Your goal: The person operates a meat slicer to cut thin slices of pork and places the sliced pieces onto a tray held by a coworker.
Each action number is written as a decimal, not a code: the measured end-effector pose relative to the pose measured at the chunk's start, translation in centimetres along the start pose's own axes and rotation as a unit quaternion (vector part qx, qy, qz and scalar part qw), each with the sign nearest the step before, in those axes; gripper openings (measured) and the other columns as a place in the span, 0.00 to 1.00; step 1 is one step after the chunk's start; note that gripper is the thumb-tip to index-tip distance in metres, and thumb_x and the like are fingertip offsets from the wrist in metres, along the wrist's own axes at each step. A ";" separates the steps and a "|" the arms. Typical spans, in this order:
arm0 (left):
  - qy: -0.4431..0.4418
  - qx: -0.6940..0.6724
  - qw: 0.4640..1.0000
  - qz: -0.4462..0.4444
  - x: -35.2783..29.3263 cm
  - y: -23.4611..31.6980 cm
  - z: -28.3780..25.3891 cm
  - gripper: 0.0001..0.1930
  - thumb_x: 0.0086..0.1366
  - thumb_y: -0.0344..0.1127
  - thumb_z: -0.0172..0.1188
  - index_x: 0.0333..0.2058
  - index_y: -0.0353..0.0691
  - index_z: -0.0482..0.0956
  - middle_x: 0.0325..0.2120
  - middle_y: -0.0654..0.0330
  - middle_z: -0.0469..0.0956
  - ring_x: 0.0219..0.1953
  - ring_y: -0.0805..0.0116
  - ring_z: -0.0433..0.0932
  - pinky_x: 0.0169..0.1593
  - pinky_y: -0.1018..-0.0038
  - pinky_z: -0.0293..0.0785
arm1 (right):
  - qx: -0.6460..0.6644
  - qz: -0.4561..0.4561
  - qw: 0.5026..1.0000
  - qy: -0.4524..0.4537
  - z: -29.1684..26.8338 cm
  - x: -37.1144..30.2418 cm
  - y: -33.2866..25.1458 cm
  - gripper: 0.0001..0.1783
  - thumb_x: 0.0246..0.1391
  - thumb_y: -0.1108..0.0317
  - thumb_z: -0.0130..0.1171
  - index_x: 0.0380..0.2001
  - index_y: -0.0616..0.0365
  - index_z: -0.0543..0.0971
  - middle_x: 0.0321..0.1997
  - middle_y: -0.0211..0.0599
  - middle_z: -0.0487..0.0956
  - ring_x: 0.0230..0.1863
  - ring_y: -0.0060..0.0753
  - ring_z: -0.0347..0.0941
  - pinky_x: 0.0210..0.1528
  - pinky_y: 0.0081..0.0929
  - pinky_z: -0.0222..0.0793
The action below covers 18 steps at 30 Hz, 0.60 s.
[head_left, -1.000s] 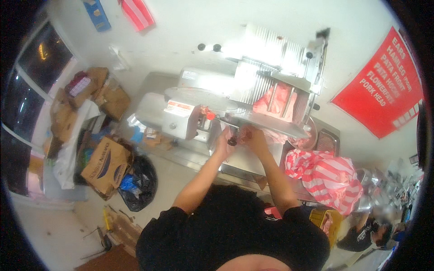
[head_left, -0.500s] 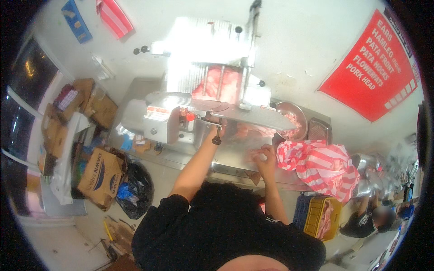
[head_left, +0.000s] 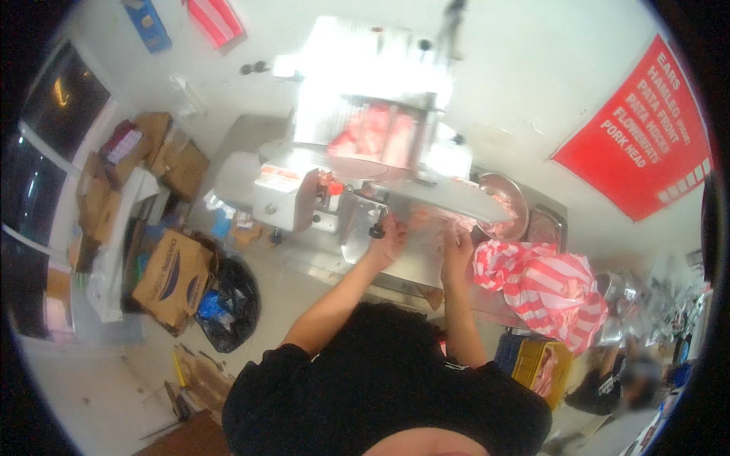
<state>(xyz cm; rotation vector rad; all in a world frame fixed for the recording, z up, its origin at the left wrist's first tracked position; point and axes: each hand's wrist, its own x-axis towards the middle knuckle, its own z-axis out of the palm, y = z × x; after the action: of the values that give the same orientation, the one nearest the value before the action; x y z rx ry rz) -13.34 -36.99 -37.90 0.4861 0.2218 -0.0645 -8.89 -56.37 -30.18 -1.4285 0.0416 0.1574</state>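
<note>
A metal meat slicer point(head_left: 289, 199) stands on the counter, with a block of pink raw meat point(head_left: 372, 135) on its slanted carriage. Below the blade cover my left hand point(head_left: 389, 242) is beside a black knob point(head_left: 376, 230); its fingers are blurred and partly hidden. To its right, my right hand point(head_left: 456, 249) reaches up to pale pink meat slices point(head_left: 454, 220) under the slicer's flat metal plate point(head_left: 456, 196). Its fingertips meet the slices, but blur hides whether they grip. Right of the plate, a round metal bowl point(head_left: 519, 199) contains more meat pieces.
A red-and-white striped bag point(head_left: 559, 292) is on the counter by my right forearm. Below it stands a yellow crate point(head_left: 528, 361) with meat. At left are a cardboard box point(head_left: 171, 277) and a black garbage bag point(head_left: 239, 304). Another person point(head_left: 601, 387) is at far right.
My left hand has come down from under the blade cover toward me. My right hand has moved up to the slices beneath the plate. The whole view has shifted slightly.
</note>
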 end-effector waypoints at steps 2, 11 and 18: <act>0.030 -0.038 0.999 0.017 -0.5 -1.7 1.6 0.23 0.70 0.59 0.48 0.49 0.46 0.72 0.38 0.67 0.74 0.36 0.74 0.73 0.37 0.75 0.73 | -0.101 -0.184 0.978 0.007 2.0 0.6 -0.3 0.11 0.58 0.73 0.53 0.43 0.62 0.76 0.40 0.32 0.79 0.43 0.29 0.75 0.46 0.29 0.70; 0.054 -0.165 0.974 0.146 2.0 -1.3 -3.8 0.13 0.70 0.45 0.50 0.41 0.43 0.75 0.34 0.61 0.78 0.36 0.64 0.79 0.38 0.65 0.75 | -0.322 -0.235 0.837 -0.374 5.1 3.9 5.5 0.18 0.57 0.71 0.53 0.51 0.65 0.75 0.53 0.43 0.76 0.57 0.39 0.69 0.62 0.37 0.62; 0.192 0.387 0.843 0.322 11.0 4.6 -5.9 0.12 0.67 0.44 0.50 0.37 0.43 0.75 0.29 0.60 0.76 0.31 0.63 0.76 0.33 0.65 0.74 | -0.453 -0.176 0.870 -0.078 13.2 9.6 9.2 0.19 0.60 0.67 0.53 0.53 0.62 0.74 0.51 0.43 0.76 0.53 0.40 0.70 0.58 0.38 0.63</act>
<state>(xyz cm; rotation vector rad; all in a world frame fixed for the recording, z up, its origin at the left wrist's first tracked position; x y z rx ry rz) -3.23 -30.23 -43.36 1.3689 0.4158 0.6374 -1.46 -41.33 -38.48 -2.3267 -0.4868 -0.0263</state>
